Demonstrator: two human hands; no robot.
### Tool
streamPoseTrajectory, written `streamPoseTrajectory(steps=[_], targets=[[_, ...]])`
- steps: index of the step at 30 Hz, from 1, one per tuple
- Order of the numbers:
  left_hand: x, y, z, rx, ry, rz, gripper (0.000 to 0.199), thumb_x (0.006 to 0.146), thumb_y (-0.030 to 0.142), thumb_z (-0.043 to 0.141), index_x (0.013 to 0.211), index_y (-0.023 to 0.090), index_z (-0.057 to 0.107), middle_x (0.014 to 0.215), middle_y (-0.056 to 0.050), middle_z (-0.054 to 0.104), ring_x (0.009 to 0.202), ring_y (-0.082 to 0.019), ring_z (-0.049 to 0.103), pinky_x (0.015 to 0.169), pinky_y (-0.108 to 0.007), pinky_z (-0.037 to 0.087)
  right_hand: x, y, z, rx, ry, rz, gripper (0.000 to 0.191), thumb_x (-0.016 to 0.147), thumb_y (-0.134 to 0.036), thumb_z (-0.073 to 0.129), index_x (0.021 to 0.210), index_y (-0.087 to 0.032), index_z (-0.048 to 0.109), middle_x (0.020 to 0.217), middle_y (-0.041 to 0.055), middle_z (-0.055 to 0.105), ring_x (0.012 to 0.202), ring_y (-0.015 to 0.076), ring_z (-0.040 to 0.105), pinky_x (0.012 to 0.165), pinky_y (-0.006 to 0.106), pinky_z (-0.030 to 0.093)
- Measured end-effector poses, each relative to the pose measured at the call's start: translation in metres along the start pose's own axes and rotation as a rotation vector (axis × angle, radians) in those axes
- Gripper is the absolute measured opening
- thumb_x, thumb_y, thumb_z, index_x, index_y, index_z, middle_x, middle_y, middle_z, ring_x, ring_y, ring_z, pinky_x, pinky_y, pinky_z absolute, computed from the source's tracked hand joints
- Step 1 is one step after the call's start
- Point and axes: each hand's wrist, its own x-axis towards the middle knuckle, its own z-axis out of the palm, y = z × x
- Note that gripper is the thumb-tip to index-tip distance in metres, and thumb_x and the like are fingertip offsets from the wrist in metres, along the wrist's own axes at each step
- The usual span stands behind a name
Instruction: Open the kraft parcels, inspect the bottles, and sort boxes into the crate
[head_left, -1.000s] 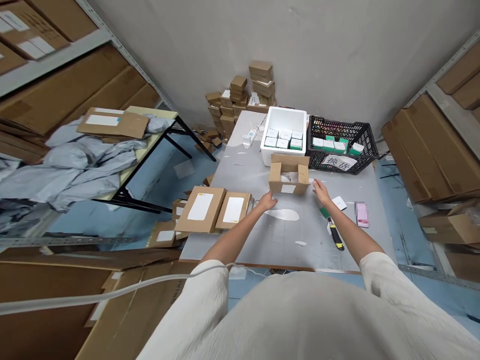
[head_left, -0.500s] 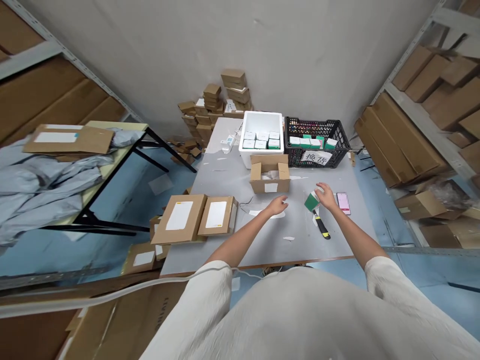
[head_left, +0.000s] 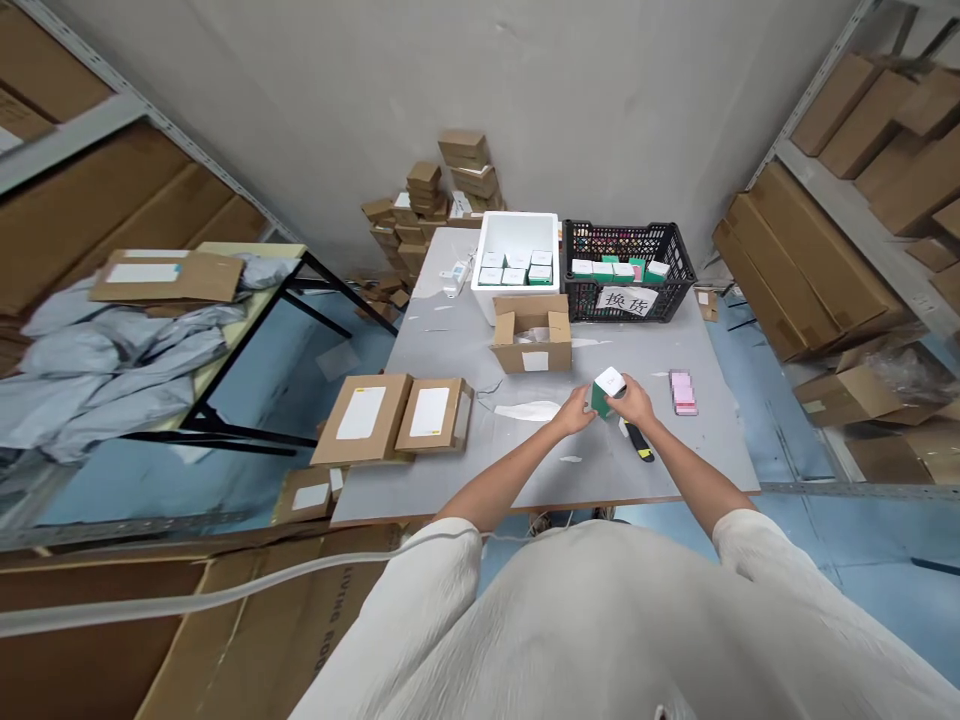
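A small green box with a white top (head_left: 602,392) is held between my two hands, above the grey table. My left hand (head_left: 574,410) grips its left side, and my right hand (head_left: 631,402) has its fingers closed on the right side. Just below the right hand lies a black and yellow utility knife (head_left: 640,442), partly covered by that hand. An open cardboard box (head_left: 531,357) with a white label and wrapped contents stands beyond the left hand. Similar green and white boxes sit in the white foam box (head_left: 517,222) and in the black plastic crate (head_left: 679,262).
A phone (head_left: 682,392) lies right of my hands. Two labelled cardboard parcels (head_left: 431,412) rest on the left of the grey table (head_left: 480,490). At left, another table carries grey mailing bags (head_left: 127,340). Shelves with cartons (head_left: 810,270) flank both sides.
My left hand has moved right and taken hold of the green box. The right hand has closed on it too, and the box has turned so its white top shows.
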Motion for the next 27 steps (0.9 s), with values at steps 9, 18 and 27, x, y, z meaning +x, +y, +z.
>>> streamPoseTrajectory(steps=[9,18,27], targets=[[-0.045,-0.051,0.001,-0.052,0.219,0.046,0.106,0.077,0.033,0.089,0.168,0.020,0.035,0.160,-0.021,0.051,0.122,-0.030,0.070,0.107,-0.046,0.058,-0.066,-0.064,0.029,0.116,-0.158,-0.088,0.059,0.088,-0.048,0.080,0.139,-0.027,0.062,0.128,0.0086,0.077,0.113,0.0284,0.074,0.092,0.036,0.057],[-0.091,-0.051,-0.033,0.005,0.137,-0.005,0.084,0.077,0.028,0.084,0.152,0.029,0.047,0.134,-0.006,0.073,0.115,-0.028,0.073,0.097,-0.039,0.058,-0.086,-0.074,0.015,0.036,-0.384,-0.245,0.080,0.099,-0.038,0.068,0.170,-0.023,0.035,0.120,0.0098,0.079,0.107,0.0281,0.076,0.088,0.034,0.056],[-0.094,-0.048,-0.037,0.021,0.075,0.008,0.092,0.079,0.033,0.085,0.160,0.027,0.042,0.140,-0.010,0.070,0.122,-0.032,0.071,0.101,-0.042,0.057,-0.083,-0.072,0.005,-0.176,-0.367,-0.367,0.068,0.105,-0.050,0.063,0.166,-0.024,0.046,0.146,0.0156,0.065,0.124,0.0313,0.068,0.092,0.036,0.055]])
